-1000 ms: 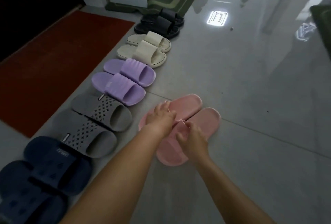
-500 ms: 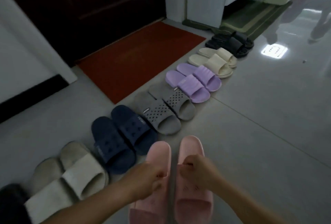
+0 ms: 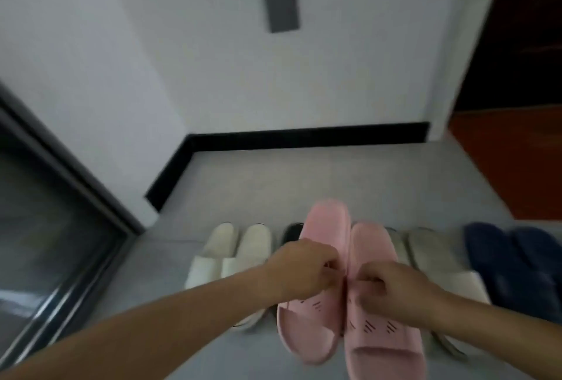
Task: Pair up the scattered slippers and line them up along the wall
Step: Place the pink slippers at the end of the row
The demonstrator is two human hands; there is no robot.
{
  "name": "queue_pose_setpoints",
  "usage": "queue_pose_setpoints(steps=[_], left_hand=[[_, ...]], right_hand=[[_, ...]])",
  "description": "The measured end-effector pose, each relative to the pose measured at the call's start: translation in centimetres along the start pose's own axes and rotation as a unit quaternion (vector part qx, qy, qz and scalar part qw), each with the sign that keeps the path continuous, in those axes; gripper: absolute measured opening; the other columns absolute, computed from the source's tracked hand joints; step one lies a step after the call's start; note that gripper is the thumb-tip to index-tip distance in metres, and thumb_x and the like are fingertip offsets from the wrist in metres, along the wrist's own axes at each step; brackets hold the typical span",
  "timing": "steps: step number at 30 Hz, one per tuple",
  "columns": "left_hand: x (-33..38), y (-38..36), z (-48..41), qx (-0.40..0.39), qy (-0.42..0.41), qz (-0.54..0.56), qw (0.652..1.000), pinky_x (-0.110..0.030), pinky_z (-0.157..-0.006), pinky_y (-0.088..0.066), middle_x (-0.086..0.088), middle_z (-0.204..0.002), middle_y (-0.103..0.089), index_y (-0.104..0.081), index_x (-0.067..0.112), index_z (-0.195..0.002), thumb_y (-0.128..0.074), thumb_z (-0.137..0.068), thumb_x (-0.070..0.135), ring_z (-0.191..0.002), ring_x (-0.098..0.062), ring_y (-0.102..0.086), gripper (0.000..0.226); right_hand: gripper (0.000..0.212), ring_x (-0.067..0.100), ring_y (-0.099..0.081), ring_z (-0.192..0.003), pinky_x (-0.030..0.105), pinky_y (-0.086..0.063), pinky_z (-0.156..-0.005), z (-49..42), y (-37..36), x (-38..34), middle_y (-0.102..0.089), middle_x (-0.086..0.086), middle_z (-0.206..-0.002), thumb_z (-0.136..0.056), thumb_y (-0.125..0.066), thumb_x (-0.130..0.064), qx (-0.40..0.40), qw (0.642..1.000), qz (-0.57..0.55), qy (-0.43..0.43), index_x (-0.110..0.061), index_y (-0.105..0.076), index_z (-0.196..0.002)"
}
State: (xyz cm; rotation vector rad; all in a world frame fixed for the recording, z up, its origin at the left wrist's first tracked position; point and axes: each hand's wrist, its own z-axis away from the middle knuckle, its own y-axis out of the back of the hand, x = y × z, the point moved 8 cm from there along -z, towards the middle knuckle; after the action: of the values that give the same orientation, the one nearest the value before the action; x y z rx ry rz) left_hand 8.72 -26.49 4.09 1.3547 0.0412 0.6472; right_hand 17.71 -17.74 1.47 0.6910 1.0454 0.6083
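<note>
Left grip [image 3: 307, 270] is pinching the inner edge of the left pink slipper [image 3: 327, 227], and right grip [image 3: 395, 288] is pinching the right pink slipper [image 3: 380, 337]. Both pink slippers are sitting side by side, touching, heels pointing at the wall [image 3: 213, 60]. They are covering part of a black slipper [image 3: 292, 232] and a grey pair [image 3: 425, 252] in the row on the floor [image 3: 304, 176]. A white pair [image 3: 231, 252] is lying to the left, a dark blue pair [image 3: 511, 264] to the right.
</note>
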Motion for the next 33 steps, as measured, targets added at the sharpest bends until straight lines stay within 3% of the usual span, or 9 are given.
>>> queue_pose_setpoints(steps=[3, 7, 10, 13, 16, 20, 23, 33], left_hand=[[-10.8, 2.6, 3.9, 0.048, 0.063, 0.016, 0.997, -0.035, -0.077, -0.051, -0.004, -0.093, -0.07, -0.066, 0.025, -0.092, -0.052, -0.086, 0.038, -0.094, -0.025, -0.062, 0.02], [-25.7, 3.7, 9.1, 0.068, 0.191, 0.051, 0.978, -0.029, -0.083, -0.047, -0.004, -0.105, -0.068, -0.066, 0.028, -0.101, -0.053, -0.085, 0.035, -0.101, -0.025, -0.058, 0.021], [-34.4, 3.3, 12.0, 0.07, 0.243, 0.048, 0.966, -0.025, -0.078, -0.04, -0.003, -0.106, -0.069, -0.067, 0.026, -0.104, -0.054, -0.087, 0.03, -0.098, -0.024, -0.059, 0.022], [-40.3, 2.1, 13.8, 0.058, 0.283, 0.038, 0.957, -0.028, -0.083, -0.044, -0.004, -0.11, -0.066, -0.064, 0.028, -0.11, -0.051, -0.089, 0.03, -0.097, -0.023, -0.059, 0.025], [-43.9, 0.3, 14.2, 0.035, 0.319, 0.034, 0.947, -0.034, -0.088, -0.048, -0.005, -0.114, -0.064, -0.061, 0.028, -0.114, -0.049, -0.09, 0.026, -0.102, -0.023, -0.058, 0.027], [-46.1, -1.8, 13.9, 0.004, 0.33, 0.028, 0.943, -0.037, -0.088, -0.051, -0.003, -0.114, -0.063, -0.059, 0.029, -0.114, -0.049, -0.09, 0.028, -0.1, -0.02, -0.058, 0.026], [-47.1, -2.7, 13.5, -0.008, 0.327, 0.02, 0.945, -0.038, -0.091, -0.048, -0.004, -0.116, -0.064, -0.061, 0.026, -0.114, -0.049, -0.09, 0.03, -0.106, -0.023, -0.056, 0.028], [-48.8, -4.0, 12.9, -0.011, 0.345, 0.038, 0.938, -0.036, -0.086, -0.046, -0.007, -0.118, -0.06, -0.059, 0.032, -0.113, -0.046, -0.087, 0.022, -0.105, -0.027, -0.052, 0.03]], right_hand=[[0.013, 0.004, -0.056, -0.07, 0.015, -0.038, -0.057, -6.8, -4.0, -9.1, -0.058, -0.012, -0.069, -0.08, -0.053, -0.034, -0.013, 0.999, -0.004, 0.044, -0.03, -0.053, -0.067], [0.024, 0.015, -0.058, -0.075, 0.025, -0.038, -0.06, -14.9, -10.5, -19.0, -0.056, -0.009, -0.069, -0.084, -0.053, -0.033, -0.032, 0.996, -0.042, 0.069, -0.03, -0.048, -0.06], [0.012, 0.019, -0.06, -0.082, 0.024, -0.039, -0.066, -19.4, -14.9, -24.9, -0.065, -0.002, -0.085, -0.085, -0.053, -0.029, -0.043, 0.992, -0.075, 0.096, -0.029, -0.058, -0.075], [0.008, 0.024, -0.06, -0.085, 0.028, -0.044, -0.07, -22.6, -18.0, -28.9, -0.069, 0.005, -0.093, -0.086, -0.053, -0.026, -0.046, 0.989, -0.085, 0.111, -0.027, -0.059, -0.081], [0.012, 0.028, -0.062, -0.089, 0.034, -0.049, -0.079, -25.2, -20.1, -30.5, -0.069, 0.006, -0.092, -0.084, -0.051, -0.026, -0.054, 0.991, -0.078, 0.097, -0.023, -0.061, -0.082], [0.017, 0.029, -0.062, -0.088, 0.031, -0.046, -0.072, -27.3, -22.5, -30.4, -0.067, 0.006, -0.092, -0.087, -0.048, -0.026, -0.077, 0.991, -0.079, 0.075, -0.019, -0.063, -0.09], [0.022, 0.033, -0.062, -0.091, 0.036, -0.05, -0.078, -28.3, -23.6, -30.0, -0.067, 0.011, -0.099, -0.088, -0.046, -0.025, -0.068, 0.993, -0.074, 0.062, -0.014, -0.064, -0.094], [0.025, 0.031, -0.061, -0.103, 0.036, -0.048, -0.087, -31.0, -25.9, -28.1, -0.067, 0.01, -0.111, -0.089, -0.046, -0.025, -0.074, 0.996, -0.026, 0.049, -0.019, -0.062, -0.108]])
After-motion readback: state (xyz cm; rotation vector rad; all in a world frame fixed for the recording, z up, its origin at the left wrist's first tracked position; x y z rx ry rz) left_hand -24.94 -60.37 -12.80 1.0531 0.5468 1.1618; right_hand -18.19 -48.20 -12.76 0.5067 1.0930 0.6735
